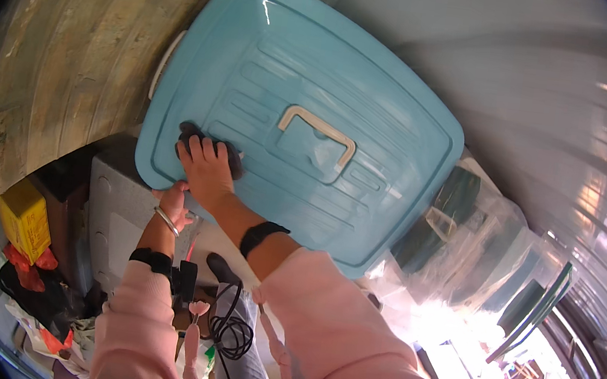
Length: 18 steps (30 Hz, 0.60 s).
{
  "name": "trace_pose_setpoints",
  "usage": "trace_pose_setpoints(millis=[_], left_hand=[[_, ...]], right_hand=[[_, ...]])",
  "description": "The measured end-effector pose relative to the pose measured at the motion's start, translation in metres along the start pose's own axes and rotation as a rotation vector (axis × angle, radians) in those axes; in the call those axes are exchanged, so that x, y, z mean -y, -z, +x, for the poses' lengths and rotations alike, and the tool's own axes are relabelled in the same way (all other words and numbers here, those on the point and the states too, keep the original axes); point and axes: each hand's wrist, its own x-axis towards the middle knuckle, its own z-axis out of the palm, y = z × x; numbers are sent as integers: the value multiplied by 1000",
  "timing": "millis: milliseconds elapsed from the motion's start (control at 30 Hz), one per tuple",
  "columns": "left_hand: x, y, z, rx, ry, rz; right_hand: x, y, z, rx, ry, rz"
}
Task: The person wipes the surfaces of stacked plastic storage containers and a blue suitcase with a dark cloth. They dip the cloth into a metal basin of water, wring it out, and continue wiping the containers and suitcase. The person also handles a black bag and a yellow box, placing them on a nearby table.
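Note:
A large light-blue plastic storage box lid [317, 77] with a cream handle [319, 129] fills the middle of the view. My right hand [206, 169] presses a dark cloth [233, 159] onto the lid near its lower left corner. My left hand [172, 204], with a silver bangle on the wrist, is at the lid's lower left edge, fingers partly spread and touching the rim. Whether it grips the rim is hard to tell.
A grey foam box [124, 213] stands below the lid's left corner. A yellow box [25, 221] and a black plastic bag [40, 293] lie at the left. Clear-wrapped goods [473, 239] are at the right, beside a corrugated metal wall [522, 74]. A coiled black cable [232, 331] hangs before me.

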Motion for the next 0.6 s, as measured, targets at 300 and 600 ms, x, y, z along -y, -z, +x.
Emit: trace_pose_setpoints(millis=[300, 600], left_hand=[[-10, -17, -5, -396, 77, -40], [-3, -15, 0, -431, -7, -30]], right_hand=[[-145, 138, -233, 419, -685, -252], [-58, 40, -7, 140, -141, 41]])
